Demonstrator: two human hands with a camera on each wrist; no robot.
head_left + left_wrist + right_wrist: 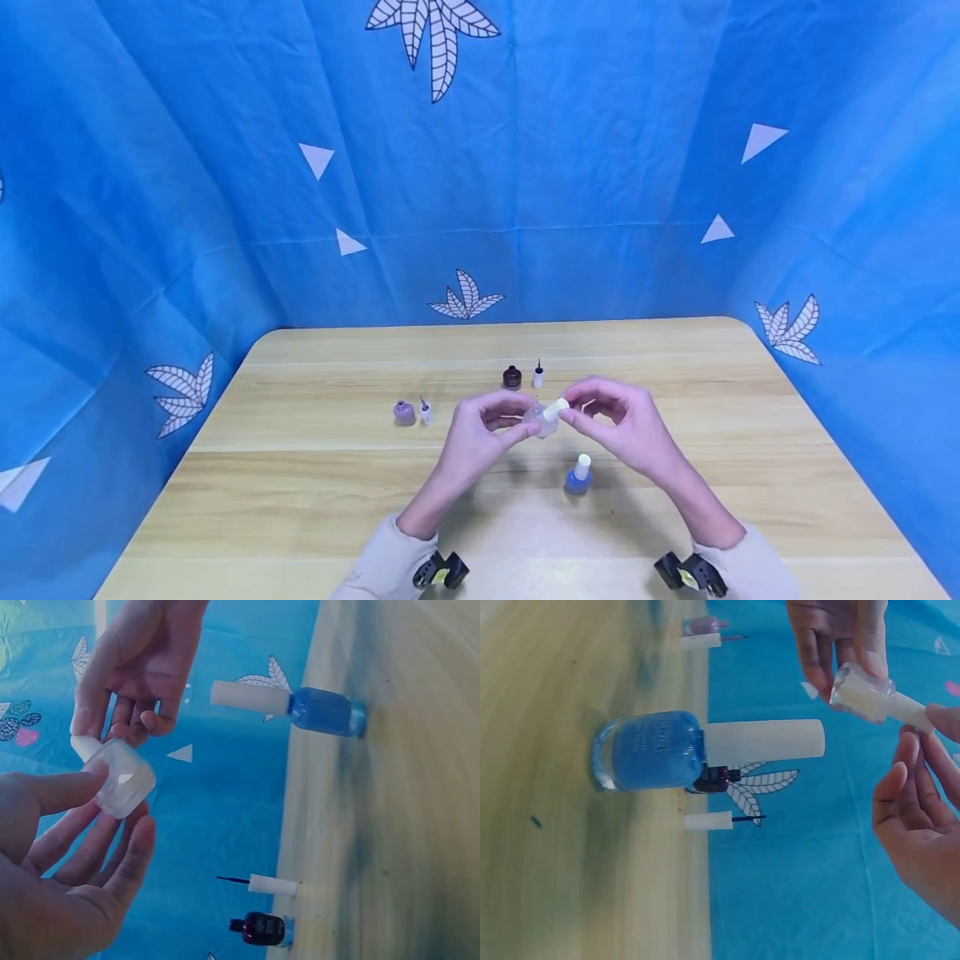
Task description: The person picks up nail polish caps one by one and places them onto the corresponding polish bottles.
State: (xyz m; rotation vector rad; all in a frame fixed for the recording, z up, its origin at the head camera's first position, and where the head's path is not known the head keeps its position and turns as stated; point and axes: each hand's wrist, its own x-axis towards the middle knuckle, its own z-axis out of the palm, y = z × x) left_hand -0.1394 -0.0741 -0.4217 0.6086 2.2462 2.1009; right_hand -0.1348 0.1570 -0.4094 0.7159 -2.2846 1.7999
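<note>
Left hand [478,429] is pinching clear bottle [539,423], right hand [626,423] its cap [556,409], dark bottle [512,378] and purple bottle [404,413] beyond uncapped, nearer blue bottle [578,478] capped.

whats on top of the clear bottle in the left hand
A white cap, pinched by the right hand, sits on the clear bottle. It covers the bottle's mouth, so the opening cannot be seen.

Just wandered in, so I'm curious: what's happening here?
Someone's left hand holds a clear nail polish bottle while the right hand pinches its white cap, which sits at the neck. A capped blue bottle stands on the table. Farther back, a dark red bottle and a purple bottle stand open, each beside a brush cap.
</note>
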